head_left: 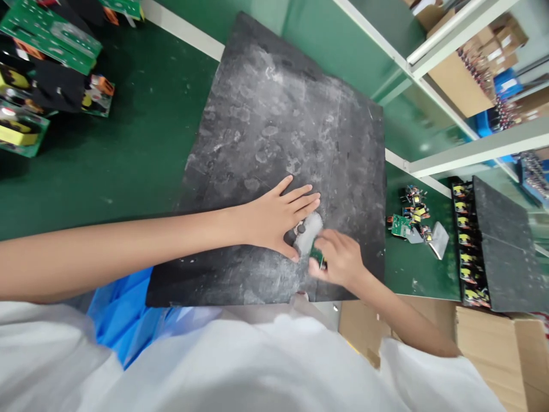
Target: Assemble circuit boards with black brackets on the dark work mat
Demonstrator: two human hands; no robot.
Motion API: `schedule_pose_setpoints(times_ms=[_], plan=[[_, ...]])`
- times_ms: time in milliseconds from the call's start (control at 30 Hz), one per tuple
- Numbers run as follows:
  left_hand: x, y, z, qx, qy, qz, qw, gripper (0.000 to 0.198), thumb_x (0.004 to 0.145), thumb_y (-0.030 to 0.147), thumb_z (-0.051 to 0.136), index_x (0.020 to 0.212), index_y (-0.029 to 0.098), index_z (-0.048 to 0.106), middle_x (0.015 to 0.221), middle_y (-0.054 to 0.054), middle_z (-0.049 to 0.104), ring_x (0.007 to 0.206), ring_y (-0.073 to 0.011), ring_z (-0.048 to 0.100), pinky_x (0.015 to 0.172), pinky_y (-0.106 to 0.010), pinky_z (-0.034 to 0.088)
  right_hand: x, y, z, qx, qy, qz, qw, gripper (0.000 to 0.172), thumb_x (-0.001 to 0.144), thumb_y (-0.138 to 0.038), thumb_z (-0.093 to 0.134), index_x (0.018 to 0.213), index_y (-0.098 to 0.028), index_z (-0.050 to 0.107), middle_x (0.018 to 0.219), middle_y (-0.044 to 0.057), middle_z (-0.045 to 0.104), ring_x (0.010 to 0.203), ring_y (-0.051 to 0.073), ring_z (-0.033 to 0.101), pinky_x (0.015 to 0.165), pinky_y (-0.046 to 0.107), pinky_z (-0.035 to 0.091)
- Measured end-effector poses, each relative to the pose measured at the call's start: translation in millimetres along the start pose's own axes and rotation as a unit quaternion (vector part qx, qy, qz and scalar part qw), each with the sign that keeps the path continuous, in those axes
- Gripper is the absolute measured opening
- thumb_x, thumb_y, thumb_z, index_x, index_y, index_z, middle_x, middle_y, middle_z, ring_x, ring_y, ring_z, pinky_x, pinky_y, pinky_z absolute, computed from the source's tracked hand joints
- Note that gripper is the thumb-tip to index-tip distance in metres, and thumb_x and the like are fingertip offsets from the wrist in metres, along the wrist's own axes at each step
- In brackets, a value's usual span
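A large dark grey mat (274, 120), stained with pale marks, lies on the green bench (128, 149). My left hand (274, 220) rests flat on the mat with its fingers stretched out, its thumb against a small silvery metal part (307, 232). My right hand (338, 257) is closed in a pinch on a small green circuit board (317, 257) right beside that metal part, near the mat's front edge.
Green circuit boards with yellow parts (47, 40) lie stacked at the far left. More small boards and a metal piece (418, 226) sit right of the mat, beside a black tray of yellow components (465, 240). White shelving (454, 74) and cardboard boxes (501, 343) stand at right.
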State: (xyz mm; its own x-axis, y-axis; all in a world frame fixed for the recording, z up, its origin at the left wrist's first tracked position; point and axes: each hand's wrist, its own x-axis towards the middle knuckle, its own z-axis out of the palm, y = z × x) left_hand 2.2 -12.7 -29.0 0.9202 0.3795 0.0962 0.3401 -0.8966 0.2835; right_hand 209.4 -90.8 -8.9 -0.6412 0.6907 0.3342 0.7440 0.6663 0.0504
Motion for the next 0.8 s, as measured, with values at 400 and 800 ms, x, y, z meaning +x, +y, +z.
schedule_pose_setpoints(times_ms=[400,800], plan=[[1,1,-0.7,-0.002,-0.001,-0.003,1.0,0.107,0.074,0.076,0.05,0.147,0.004,0.019,0.152,-0.013,0.014,0.143,-0.0304,0.008,0.115,-0.054,-0.001,4,-5,-1,0.02,-0.006,0.073,0.997,0.019,0.091,-0.033,0.038,0.086,-0.017,0.048,0.078,0.006,0.056,0.065,0.017,0.051,0.053,0.027,0.037],[0,-1,0.5,-0.026,0.019,0.006,0.999,0.104,0.075,0.074,0.05,0.147,0.005,0.021,0.152,-0.015,0.019,0.142,-0.0323,0.011,0.115,-0.053,-0.001,10,-5,1,0.005,-0.006,0.059,0.998,0.021,0.092,-0.034,0.036,0.086,-0.018,0.047,0.077,0.006,0.056,0.064,0.017,0.051,0.052,0.028,0.035]])
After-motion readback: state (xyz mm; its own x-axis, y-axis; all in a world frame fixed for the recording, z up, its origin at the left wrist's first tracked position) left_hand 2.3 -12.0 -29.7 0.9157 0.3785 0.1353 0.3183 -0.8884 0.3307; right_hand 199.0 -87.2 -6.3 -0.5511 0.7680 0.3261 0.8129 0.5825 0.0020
